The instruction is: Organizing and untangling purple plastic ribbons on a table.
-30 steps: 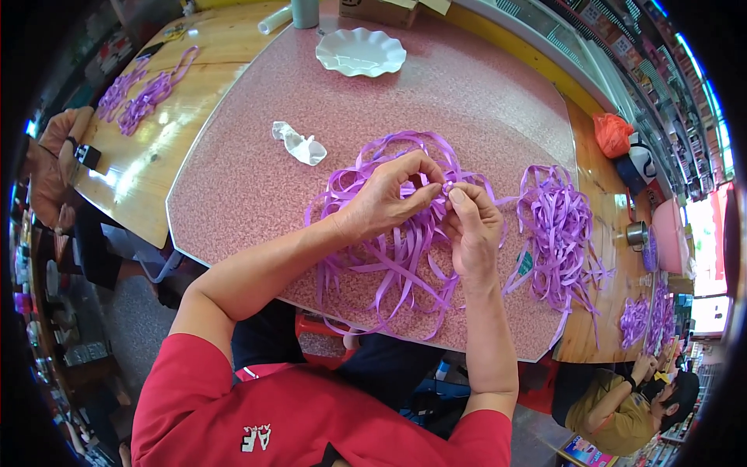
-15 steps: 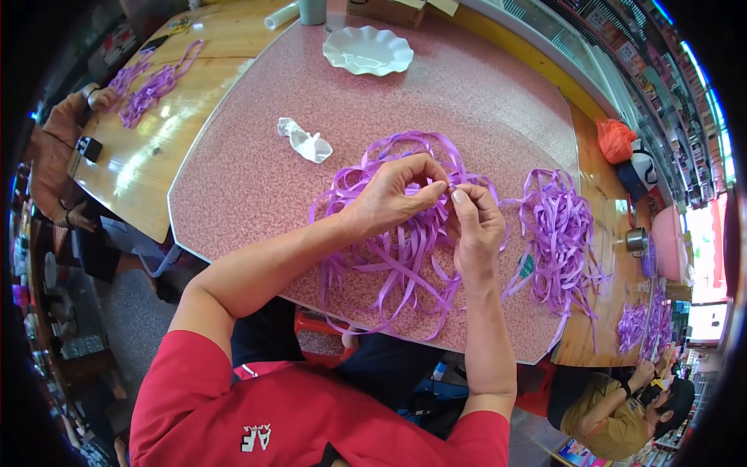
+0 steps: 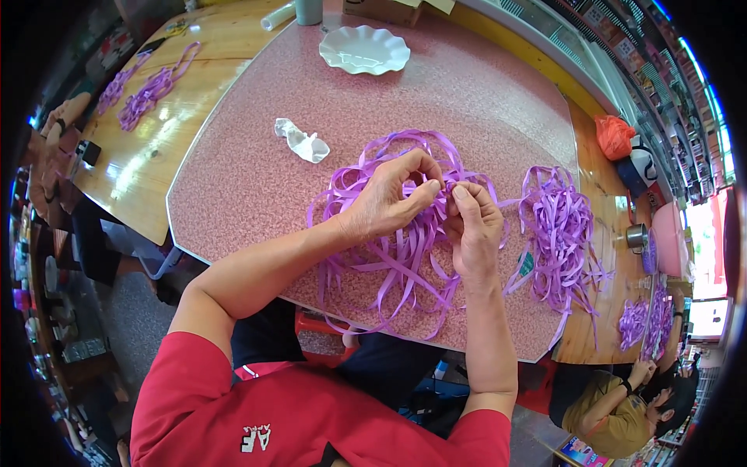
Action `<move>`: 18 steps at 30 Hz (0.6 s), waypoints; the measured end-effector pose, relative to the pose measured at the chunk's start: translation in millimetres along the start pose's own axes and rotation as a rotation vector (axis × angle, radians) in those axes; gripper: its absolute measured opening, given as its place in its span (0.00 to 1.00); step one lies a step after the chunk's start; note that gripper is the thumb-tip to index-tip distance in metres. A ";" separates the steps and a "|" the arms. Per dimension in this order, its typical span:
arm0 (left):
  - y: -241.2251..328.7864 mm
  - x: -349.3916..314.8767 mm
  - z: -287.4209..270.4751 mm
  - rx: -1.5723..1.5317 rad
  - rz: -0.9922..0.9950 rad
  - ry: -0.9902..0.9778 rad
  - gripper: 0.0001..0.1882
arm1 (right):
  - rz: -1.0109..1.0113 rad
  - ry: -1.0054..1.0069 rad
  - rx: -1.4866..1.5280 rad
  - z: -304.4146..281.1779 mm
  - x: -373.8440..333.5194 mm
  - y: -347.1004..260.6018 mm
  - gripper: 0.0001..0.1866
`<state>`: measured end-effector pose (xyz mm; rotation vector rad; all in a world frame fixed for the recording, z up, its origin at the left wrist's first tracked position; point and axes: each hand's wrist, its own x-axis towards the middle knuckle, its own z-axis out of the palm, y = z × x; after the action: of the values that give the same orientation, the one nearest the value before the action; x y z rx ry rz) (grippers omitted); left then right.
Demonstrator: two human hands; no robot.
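A loose heap of purple ribbon (image 3: 412, 257) lies on the pink speckled table (image 3: 241, 179) in front of me. Above it, my left hand (image 3: 397, 194) pinches a bit of the ribbon between thumb and forefinger. Close on its right, my right hand (image 3: 473, 226) grips the same ribbon, thumb against fingers. The fingertips of both hands nearly meet at a small bunched spot, too small to make out fully. To the right lies a second tangled pile of purple ribbon (image 3: 559, 226), with a strand running from it toward the heap.
Crumpled white tissue (image 3: 302, 142) lies left of the heap; a scalloped white dish (image 3: 364, 50) sits at the far side. A cardboard box (image 3: 383, 11) stands behind it. Co-workers sit at left (image 3: 58, 156) and lower right (image 3: 615, 412), near more ribbon (image 3: 148, 100).
My thumbs and fingertips have shifted slightly at the pinched ribbon, the left thumb drawing back a little. The co-worker at left has pulled a hand back from the ribbon there.
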<state>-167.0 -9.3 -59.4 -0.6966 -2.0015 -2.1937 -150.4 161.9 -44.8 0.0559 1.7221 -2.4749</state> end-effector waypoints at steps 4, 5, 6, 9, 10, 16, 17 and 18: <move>2.3 1.3 0.9 0.301 0.228 0.009 0.10 | -0.166 -0.027 -0.095 -2.7 2.0 7.1 0.04; 2.0 1.8 1.9 0.345 0.321 0.033 0.10 | -0.201 -0.015 -0.131 -2.6 2.1 8.0 0.04; 2.2 1.6 2.1 0.345 0.322 0.032 0.10 | -0.202 -0.014 -0.130 -2.4 1.9 7.8 0.04; 2.9 1.5 3.3 0.374 0.229 0.042 0.10 | -0.229 -0.034 -0.162 -3.2 0.8 6.2 0.04; 2.2 2.4 3.3 0.345 0.202 0.030 0.10 | -0.246 -0.043 -0.167 -4.4 0.8 5.6 0.03; 4.1 1.9 3.6 0.363 0.210 0.030 0.07 | -0.489 -0.035 -0.462 -2.5 0.8 8.7 0.02; 4.2 1.6 3.9 0.404 0.261 0.036 0.08 | -0.568 -0.023 -0.587 -2.6 1.3 9.8 0.02; 4.5 1.0 4.2 0.404 0.260 0.037 0.08 | -0.567 -0.024 -0.587 -2.0 0.9 10.2 0.02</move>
<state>-165.1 -5.6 -54.7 -0.7951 -2.1032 -1.5841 -150.1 160.2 -55.1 -0.5866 2.6626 -2.1223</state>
